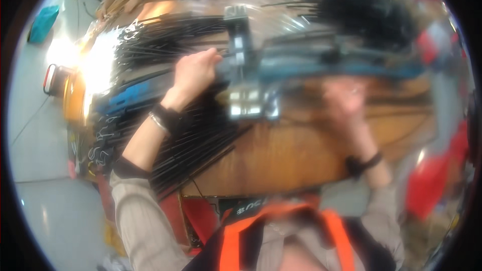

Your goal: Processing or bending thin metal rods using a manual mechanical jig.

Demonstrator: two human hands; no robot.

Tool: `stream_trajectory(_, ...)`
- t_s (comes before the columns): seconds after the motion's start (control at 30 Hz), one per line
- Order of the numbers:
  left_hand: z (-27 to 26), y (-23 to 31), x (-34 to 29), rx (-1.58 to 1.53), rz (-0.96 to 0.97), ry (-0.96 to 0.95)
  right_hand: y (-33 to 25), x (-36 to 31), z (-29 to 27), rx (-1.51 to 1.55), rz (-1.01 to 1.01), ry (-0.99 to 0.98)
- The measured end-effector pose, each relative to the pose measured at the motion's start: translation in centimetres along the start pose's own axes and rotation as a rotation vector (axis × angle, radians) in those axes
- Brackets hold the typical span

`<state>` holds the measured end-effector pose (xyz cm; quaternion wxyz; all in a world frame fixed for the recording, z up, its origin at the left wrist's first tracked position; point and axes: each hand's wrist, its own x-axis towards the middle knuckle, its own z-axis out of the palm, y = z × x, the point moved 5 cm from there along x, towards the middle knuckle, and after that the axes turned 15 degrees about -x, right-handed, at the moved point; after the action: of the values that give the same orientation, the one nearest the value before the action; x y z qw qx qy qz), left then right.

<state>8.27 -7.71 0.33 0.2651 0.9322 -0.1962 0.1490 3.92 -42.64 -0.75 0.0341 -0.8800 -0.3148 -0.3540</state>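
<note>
My left hand (195, 73) is closed, its fingers curled at the near side of a narrow upright metal fixture (238, 40). Whatever its fingertips pinch is too small or hidden to name. Thin black rods or strips (196, 138) lie in a fanned pile under and beside my left wrist. My right hand (345, 98) is smeared by motion over the wooden table (286, 155), just on the near side of a long blue-grey bar (301, 66). Between the two hands sits a small block with bright square faces (246, 103).
More black strips (165, 40) lie beyond my left hand, and a dark heap (361, 15) fills the far right. Another person's hands (133, 2) show at the far left. A teal thing (43, 23) is at the left edge; red material (427, 185) hangs at the right.
</note>
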Motion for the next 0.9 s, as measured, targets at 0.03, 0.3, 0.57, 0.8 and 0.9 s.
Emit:
stream_trajectory(0.03, -0.2, -0.1, -0.2, 0.018, -0.045, -0.012, -0.5, -0.2, 0.1, 0.079, 0.014, 0.027)
stream_trajectory(0.3, -0.2, -0.9, 0.1, 0.052, -0.066, -0.026, -3.4, 1.4, 1.3, 0.177, 0.042, 0.023)
stream_trajectory(0.57, -0.2, -1.6, -0.5, 0.108, 0.024, 0.033, -4.9, 2.6, 5.2, 0.648, 0.128, -0.127)
stream_trajectory(0.8, 0.6, -0.9, -0.7, 0.127, 0.341, 0.117, -5.5, 0.6, 4.9, 0.913, 0.493, -0.427)
stream_trajectory(0.9, -2.0, -6.3, -0.3, 0.215, 0.113, -0.013, -9.3, -0.8, 1.0, 0.220, -0.091, -0.169)
